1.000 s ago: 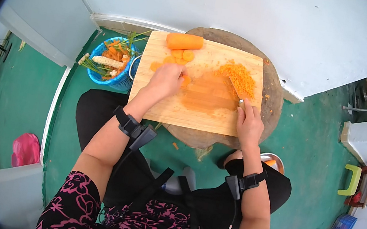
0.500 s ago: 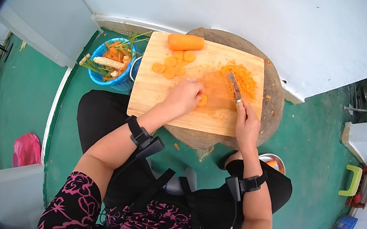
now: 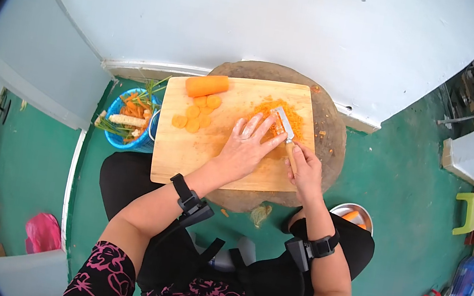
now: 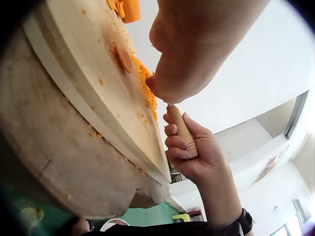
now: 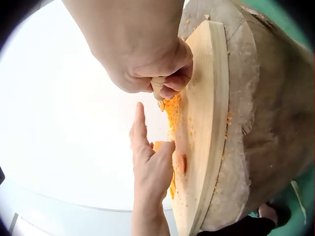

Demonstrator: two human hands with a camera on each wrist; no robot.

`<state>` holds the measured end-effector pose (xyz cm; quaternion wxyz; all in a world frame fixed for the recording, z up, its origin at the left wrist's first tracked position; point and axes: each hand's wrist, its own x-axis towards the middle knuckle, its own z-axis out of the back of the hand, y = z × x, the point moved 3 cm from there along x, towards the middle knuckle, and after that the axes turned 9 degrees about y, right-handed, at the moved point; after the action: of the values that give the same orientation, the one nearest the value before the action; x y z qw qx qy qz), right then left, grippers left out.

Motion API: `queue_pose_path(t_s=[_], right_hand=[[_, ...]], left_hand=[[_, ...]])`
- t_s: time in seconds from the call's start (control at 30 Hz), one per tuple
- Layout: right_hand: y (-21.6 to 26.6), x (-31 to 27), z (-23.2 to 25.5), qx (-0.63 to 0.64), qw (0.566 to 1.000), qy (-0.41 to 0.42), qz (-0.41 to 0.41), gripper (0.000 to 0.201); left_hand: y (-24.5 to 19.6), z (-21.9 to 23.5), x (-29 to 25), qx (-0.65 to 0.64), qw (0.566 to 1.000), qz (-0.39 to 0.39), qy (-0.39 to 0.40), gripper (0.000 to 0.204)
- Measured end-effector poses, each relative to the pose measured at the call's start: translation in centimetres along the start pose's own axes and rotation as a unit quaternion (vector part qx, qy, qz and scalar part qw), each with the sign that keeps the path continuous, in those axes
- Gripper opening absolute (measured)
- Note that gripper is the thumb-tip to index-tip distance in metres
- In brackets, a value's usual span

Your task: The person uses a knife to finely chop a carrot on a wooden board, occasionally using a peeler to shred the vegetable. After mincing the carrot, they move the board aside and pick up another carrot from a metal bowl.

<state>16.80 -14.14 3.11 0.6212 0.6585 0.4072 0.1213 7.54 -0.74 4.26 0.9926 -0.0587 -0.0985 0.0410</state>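
My right hand (image 3: 307, 172) grips the wooden handle (image 4: 182, 132) of a small knife (image 3: 283, 123), its blade lying over finely chopped carrot (image 3: 296, 120). Close beside the blade, my left hand (image 3: 244, 146) is spread with straight fingers, fingertips at the edge of the chopped heap. A carrot slice (image 4: 124, 58) stands out on the cutting board (image 5: 197, 147) near the left hand in both wrist views. Several round carrot slices (image 3: 193, 124) lie on the board's left part, below a thick carrot piece (image 3: 206, 86).
The board rests on a wide wooden stump (image 3: 333, 126) against the white wall. A blue basket (image 3: 142, 145) of peelings and greens stands to its left. On the floor at right is a metal bowl (image 3: 369, 217) with carrot in it.
My left hand has moved right from the slices to beside the knife, letting go of a slice and straightening its fingers. The knife blade has tilted further left. The head view has shifted.
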Motion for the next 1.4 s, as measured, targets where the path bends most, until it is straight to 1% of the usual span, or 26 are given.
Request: queue_pose_path(t_s=[0.13,0.23,0.3,0.4,0.6,0.7,0.8,0.97,1.0,1.1,1.2,1.3,1.4], right_hand=[[0.5,-0.7,0.5,0.071,0.997,0.012,-0.009,0.036],[0.7,-0.7,1.3,0.075,0.997,0.022,-0.003,0.036],[0.7,-0.8,1.6,0.064,0.998,0.016,0.001,0.037],[0.6,-1.2,2.1,0.054,0.998,0.007,-0.005,0.037],[0.5,-1.9,3.3,0.058,0.998,0.008,-0.006,0.039],[0.6,-2.2,3.6,0.035,0.999,-0.007,0.002,0.039],[0.6,-2.2,4.0,0.013,1.000,-0.011,0.023,0.037],[1.1,-1.9,3.9,-0.026,0.998,-0.020,0.055,0.037],[1.1,-1.9,4.0,-0.026,0.998,-0.020,0.061,0.037],[1.5,-1.7,4.3,-0.031,0.996,-0.026,0.079,0.036],[2.0,-2.0,4.5,-0.044,0.994,-0.043,0.087,0.034],[2.0,-2.1,4.4,-0.046,0.994,-0.045,0.093,0.032],[2.1,-2.0,4.1,-0.061,0.993,-0.042,0.093,0.031]], left_hand=[[-0.3,0.1,0.7,0.006,1.000,-0.015,0.005,0.060],[-0.3,-0.1,1.4,0.012,1.000,-0.018,0.000,0.062],[-0.1,0.0,1.8,0.016,1.000,-0.013,0.008,0.064],[0.4,-0.1,2.5,0.006,1.000,-0.006,-0.008,0.067],[1.7,-1.2,3.5,0.012,1.000,0.016,-0.008,0.068],[2.7,-2.2,3.8,0.006,0.998,0.054,0.011,0.063],[3.4,-2.3,3.9,-0.013,0.998,0.061,-0.029,0.044],[4.8,-1.4,4.9,-0.157,0.984,0.077,-0.023,0.021],[4.9,-1.2,5.0,-0.180,0.980,0.081,-0.027,0.019],[4.4,-0.4,5.2,-0.180,0.980,0.082,-0.028,0.019],[3.7,0.2,5.4,-0.230,0.948,0.211,0.061,0.019],[4.0,-1.4,5.5,-0.246,0.962,0.120,-0.022,0.017],[3.7,-1.7,5.1,-0.283,0.954,0.075,-0.066,0.016]])
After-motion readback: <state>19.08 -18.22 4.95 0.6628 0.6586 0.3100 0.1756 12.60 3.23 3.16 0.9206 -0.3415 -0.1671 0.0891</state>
